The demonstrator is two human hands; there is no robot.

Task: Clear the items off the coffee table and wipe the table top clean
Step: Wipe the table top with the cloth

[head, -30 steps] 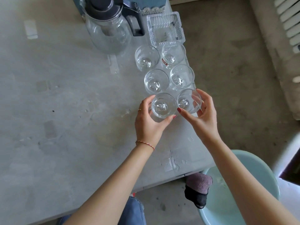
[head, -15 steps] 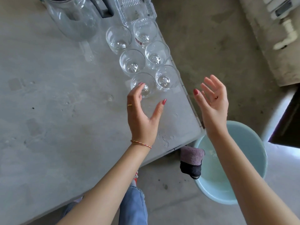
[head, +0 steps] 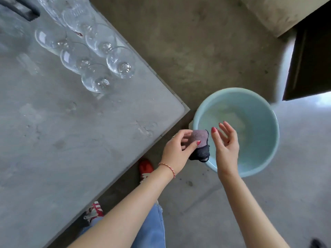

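Note:
My left hand (head: 177,151) grips a folded cloth (head: 199,145), mauve on top and dark below, which hangs over the near rim of a pale blue basin (head: 268,140) on the floor. My right hand (head: 225,142) hovers open just right of the cloth, above the basin, holding nothing. The grey coffee table (head: 71,140) fills the left of the view. Several clear glasses (head: 96,79) stand in two rows near its far right edge.
A glass jug with a dark handle (head: 19,9) is partly cut off at the top left. My red shoes (head: 146,168) and jeans (head: 152,226) are under the table's corner. A dark cabinet (head: 309,51) stands at the right on the concrete floor.
Both hands left the glasses and moved down right to the basin. My left hand took hold of the cloth on the rim. The view swung toward the floor.

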